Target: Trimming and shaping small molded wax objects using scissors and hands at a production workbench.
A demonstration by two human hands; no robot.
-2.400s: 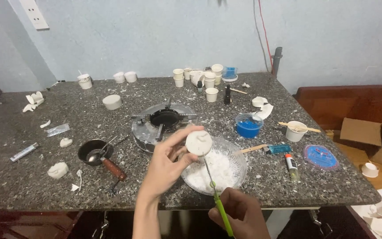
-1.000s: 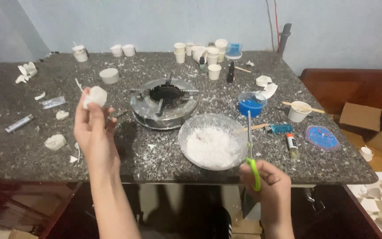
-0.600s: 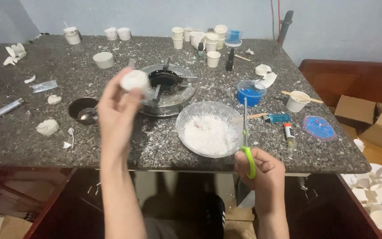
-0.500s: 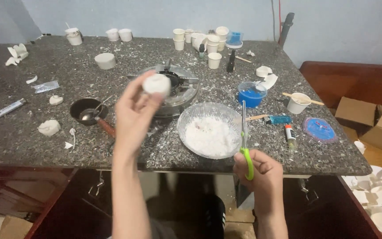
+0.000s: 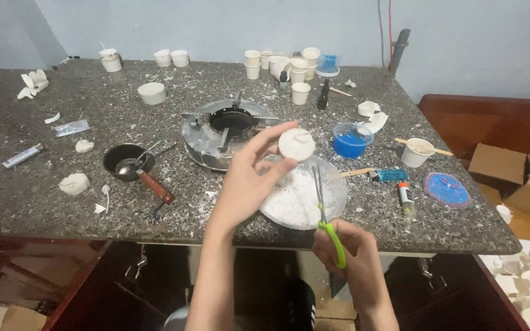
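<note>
Holding the white plaster disc (image 5: 296, 144) clamped in the left hand (image 5: 246, 184) above the powder bowl (image 5: 338, 190), keep the right hand's (image 5: 351, 257) grip closed on the green-handled scissors (image 5: 325, 208), blades pointing upward beside the disc

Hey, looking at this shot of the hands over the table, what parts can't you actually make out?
Head view only:
- Underside of the white round piece: faces away, partly covered by the left hand.
- Scissors handles: wrapped inside the right hand.
- Near-left part of the clear bowl of white powder: hidden behind the left hand.
- Contents of the small cups at the back: too small to tell.
- Cardboard boxes: cut off by the right edge.
</note>
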